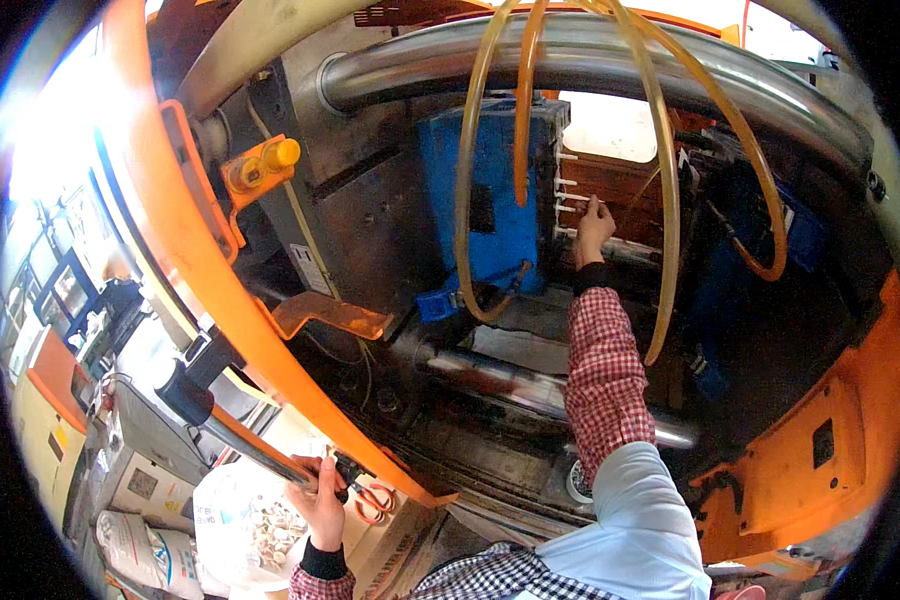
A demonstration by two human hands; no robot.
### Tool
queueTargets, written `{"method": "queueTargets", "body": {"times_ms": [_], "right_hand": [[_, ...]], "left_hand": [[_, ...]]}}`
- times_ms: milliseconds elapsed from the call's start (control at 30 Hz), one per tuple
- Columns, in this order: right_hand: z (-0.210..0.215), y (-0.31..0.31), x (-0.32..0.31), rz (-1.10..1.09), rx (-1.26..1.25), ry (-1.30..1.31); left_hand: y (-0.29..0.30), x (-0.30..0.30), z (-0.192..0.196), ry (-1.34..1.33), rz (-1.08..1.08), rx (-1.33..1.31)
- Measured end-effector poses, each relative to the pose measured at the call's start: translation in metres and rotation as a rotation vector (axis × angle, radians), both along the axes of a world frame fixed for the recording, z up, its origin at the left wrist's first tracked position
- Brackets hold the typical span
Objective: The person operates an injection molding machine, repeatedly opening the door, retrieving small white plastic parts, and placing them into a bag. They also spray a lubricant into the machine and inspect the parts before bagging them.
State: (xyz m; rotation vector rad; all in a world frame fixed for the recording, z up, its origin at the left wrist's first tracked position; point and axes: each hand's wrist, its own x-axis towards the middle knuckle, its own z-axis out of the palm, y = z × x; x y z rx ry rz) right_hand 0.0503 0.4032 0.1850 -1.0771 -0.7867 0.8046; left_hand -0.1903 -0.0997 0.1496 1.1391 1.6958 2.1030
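Head view looks down into an open moulding machine, where the right hand (593,228) reaches far in to a row of small white moulded pieces (567,196) standing out from the face of the blue mould block (490,205). Its fingertips pinch at one of the lower pieces, closed on it as far as can be seen, the arm stretched straight because the pieces sit deep inside the frame. Looping in front of the mould block hang amber hoses (467,190), and above it runs a thick steel tie bar (590,55); a second steel bar (530,385) lies below the block, under the checked sleeve. Well below and left of the block, the left hand (320,500) is wrapped around a black-handled tool with red-handled snips (372,497) just beside it, resting by the orange guard rail (220,290), seemingly as a brace while leaning in. Below that hand lies a white bag holding pale parts (260,525).
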Motion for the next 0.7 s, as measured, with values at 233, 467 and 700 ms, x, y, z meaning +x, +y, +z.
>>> {"method": "queueTargets", "body": {"times_ms": [233,467,700], "right_hand": [[-0.018,0.029,0.011,-0.281,0.249,0.031],[-0.018,-0.106,0.005,0.197,0.442,0.981],[-0.093,-0.335,-0.008,0.689,0.111,1.143]], "left_hand": [[0.009,-0.002,-0.006,0.02,-0.033,0.075],[0.005,-0.005,-0.013,-0.014,-0.026,0.097],[-0.022,0.01,-0.033,0.898,0.519,0.067]]}}
